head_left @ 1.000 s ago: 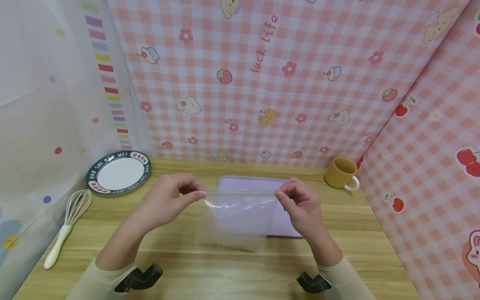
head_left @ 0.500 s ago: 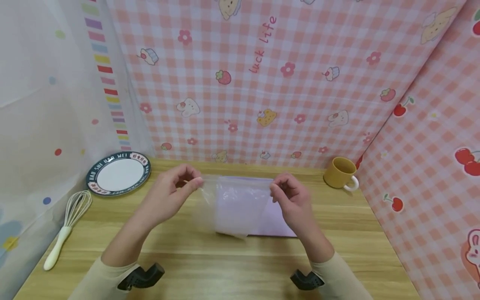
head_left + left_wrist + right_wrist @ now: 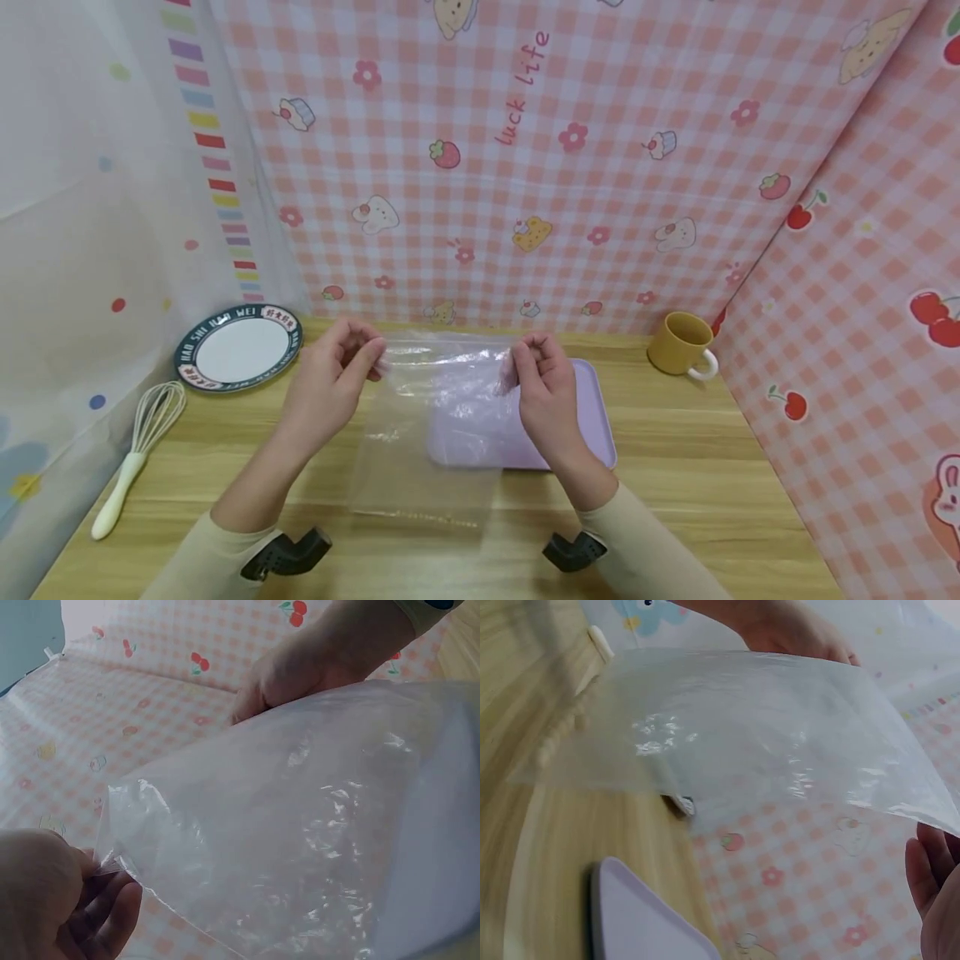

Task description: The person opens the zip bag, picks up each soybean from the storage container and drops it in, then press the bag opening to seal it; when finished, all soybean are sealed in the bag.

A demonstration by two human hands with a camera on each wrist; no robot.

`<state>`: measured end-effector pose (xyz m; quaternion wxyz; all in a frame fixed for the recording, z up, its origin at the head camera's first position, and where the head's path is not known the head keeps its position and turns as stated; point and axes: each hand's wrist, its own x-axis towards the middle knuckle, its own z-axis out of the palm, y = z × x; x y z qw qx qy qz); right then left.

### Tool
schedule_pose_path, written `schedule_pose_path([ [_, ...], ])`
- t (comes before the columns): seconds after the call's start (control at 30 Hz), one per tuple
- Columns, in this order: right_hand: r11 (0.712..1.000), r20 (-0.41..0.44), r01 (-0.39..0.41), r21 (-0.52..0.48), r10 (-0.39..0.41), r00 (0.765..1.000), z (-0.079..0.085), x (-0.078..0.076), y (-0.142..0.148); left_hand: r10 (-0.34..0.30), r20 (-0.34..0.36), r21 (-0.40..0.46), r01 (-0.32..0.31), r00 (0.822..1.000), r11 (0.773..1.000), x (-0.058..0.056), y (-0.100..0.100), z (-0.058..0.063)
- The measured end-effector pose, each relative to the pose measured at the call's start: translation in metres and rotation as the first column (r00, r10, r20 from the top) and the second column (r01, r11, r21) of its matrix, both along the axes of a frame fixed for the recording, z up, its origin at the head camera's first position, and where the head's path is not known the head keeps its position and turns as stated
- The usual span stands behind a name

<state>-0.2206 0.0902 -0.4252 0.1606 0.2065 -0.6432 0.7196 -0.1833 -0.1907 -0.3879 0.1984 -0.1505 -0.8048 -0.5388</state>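
Note:
A clear plastic bag (image 3: 408, 454) hangs between my two hands over the table, its top edge stretched roughly level. At its upper left corner, my left hand (image 3: 324, 392) pinches the film between thumb and fingers. The opposite top corner is pinched by my right hand (image 3: 546, 396), where the film bunches a little. Through the bag, part of a lilac tray (image 3: 594, 408) shows behind it on the table. In the left wrist view the bag (image 3: 262, 817) looks wrinkled and shiny, with nothing visible inside.
A white plate (image 3: 238, 348) with a dark patterned rim lies at the back left, near a whisk (image 3: 129, 479) with a cream handle. A mustard mug (image 3: 677, 346) with a white handle stands at the back right. Patterned cloth walls enclose the wooden table (image 3: 697, 500).
Both hands have moved left and slightly away, the right one farther. The bag has shifted left with them and now hangs longer, leaving the tray's right end uncovered.

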Motion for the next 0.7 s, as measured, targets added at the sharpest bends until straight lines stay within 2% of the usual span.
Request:
schedule_pose_path([
  [0.17,1.000,0.075,0.013,0.015,-0.014,0.997,-0.009,-0.010,-0.020,0.027,0.047,0.008,-0.028,0.999,1.000,-0.004,-0.016,-0.008],
  [0.3,1.000,0.135,-0.020,0.021,0.017,0.991,-0.014,-0.017,-0.035,0.045,0.089,0.011,-0.046,0.995,0.999,-0.004,-0.031,-0.010],
  [0.5,0.996,0.195,-0.090,0.012,0.086,0.977,-0.015,-0.023,-0.058,0.088,0.099,-0.019,-0.086,0.991,0.996,-0.003,-0.053,-0.011],
  [0.6,0.994,0.219,-0.104,0.033,0.094,0.971,-0.017,-0.029,-0.069,0.091,0.128,-0.032,-0.087,0.988,0.996,-0.008,-0.065,-0.013],
  [0.7,0.992,0.243,-0.104,0.075,0.083,0.966,-0.023,-0.039,-0.080,0.087,0.172,-0.056,-0.079,0.981,0.995,-0.018,-0.078,-0.022],
])
